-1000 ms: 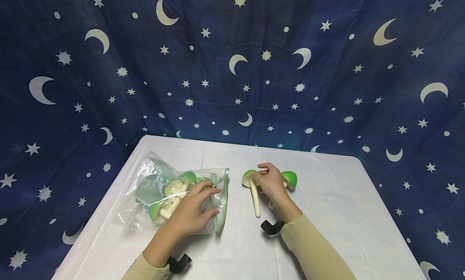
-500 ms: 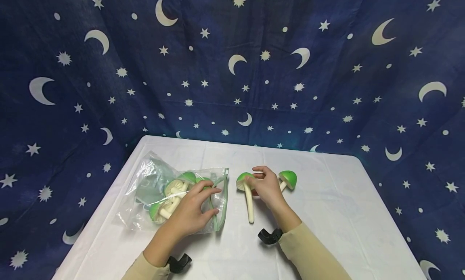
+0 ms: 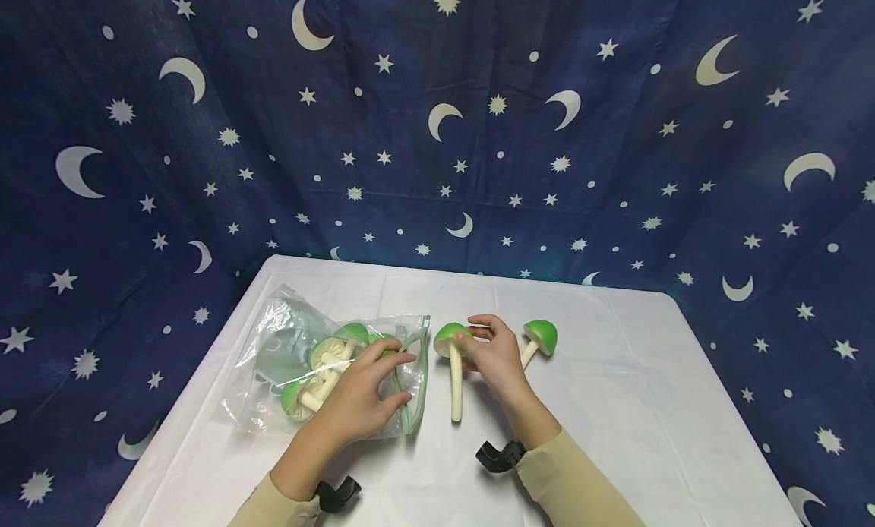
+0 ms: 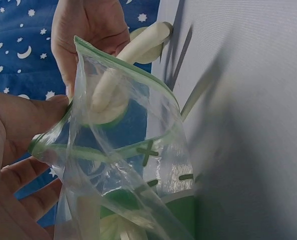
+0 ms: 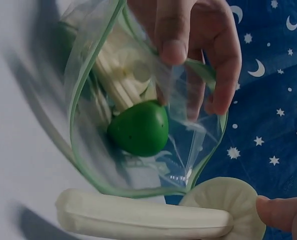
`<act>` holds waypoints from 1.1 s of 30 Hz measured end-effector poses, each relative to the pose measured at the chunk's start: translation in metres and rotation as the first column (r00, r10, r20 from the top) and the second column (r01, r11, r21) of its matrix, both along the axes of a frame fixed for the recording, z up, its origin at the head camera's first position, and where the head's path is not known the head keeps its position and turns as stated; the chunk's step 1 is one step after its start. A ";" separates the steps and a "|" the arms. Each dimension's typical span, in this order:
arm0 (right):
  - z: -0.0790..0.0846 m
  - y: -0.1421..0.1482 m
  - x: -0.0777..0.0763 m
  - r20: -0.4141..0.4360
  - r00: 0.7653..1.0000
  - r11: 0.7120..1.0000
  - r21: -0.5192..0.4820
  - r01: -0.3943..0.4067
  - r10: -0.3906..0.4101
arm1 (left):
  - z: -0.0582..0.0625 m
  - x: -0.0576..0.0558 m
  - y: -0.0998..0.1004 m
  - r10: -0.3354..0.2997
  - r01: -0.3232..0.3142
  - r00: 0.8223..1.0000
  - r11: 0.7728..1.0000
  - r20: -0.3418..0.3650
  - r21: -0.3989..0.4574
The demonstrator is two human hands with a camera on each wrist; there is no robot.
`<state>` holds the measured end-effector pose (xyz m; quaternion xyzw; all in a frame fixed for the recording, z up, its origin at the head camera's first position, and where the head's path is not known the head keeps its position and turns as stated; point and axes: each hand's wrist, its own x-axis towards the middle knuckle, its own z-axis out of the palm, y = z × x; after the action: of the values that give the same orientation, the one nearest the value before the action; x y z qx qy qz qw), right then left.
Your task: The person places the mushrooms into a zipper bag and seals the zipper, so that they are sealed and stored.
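My right hand (image 3: 499, 356) pinches a toy mushroom (image 3: 456, 383) by its green cap, with the cream stem pointing toward me. This mushroom is just right of the mouth of a clear zip bag (image 3: 424, 375). My left hand (image 3: 365, 394) holds the bag's upper edge, thumb and fingers on either side of the film. In the right wrist view the bag's mouth gapes, and a green cap (image 5: 143, 127) with pale stems shows inside. Several mushrooms lie in the bag, partly hidden by my left hand. Another mushroom (image 3: 541, 336) lies on the table behind my right hand.
A white cloth covers the table (image 3: 629, 405). Behind it hangs a dark blue curtain (image 3: 410, 132) with moons and stars. Each wrist wears a black mount, the right one (image 3: 501, 457) low over the cloth.
My right hand has moved left with the mushroom, bringing it closer to the bag's mouth and away from the other mushroom. My left hand and the bag stay put.
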<state>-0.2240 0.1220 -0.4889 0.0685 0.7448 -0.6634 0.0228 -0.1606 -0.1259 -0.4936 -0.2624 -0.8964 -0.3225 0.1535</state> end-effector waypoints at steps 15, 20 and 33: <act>0.000 -0.019 0.012 -0.030 0.992 0.975 -0.190 0.112 -0.120 | 0.000 0.001 0.000 -0.001 0.001 1.000 1.000 -0.002 -0.002; -0.005 -0.025 0.013 -0.031 0.990 0.955 -0.268 0.124 -0.138 | -0.001 0.001 0.000 -0.006 0.006 1.000 1.000 -0.009 0.002; -0.020 -0.037 0.020 -0.053 0.984 0.912 -0.387 0.138 -0.171 | -0.001 0.000 0.000 -0.007 0.008 1.000 1.000 -0.026 0.008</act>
<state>-0.2038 0.0845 -0.5088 0.0928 0.5939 -0.7977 -0.0490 -0.1602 -0.1259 -0.4948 -0.2693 -0.8920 -0.3234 0.1652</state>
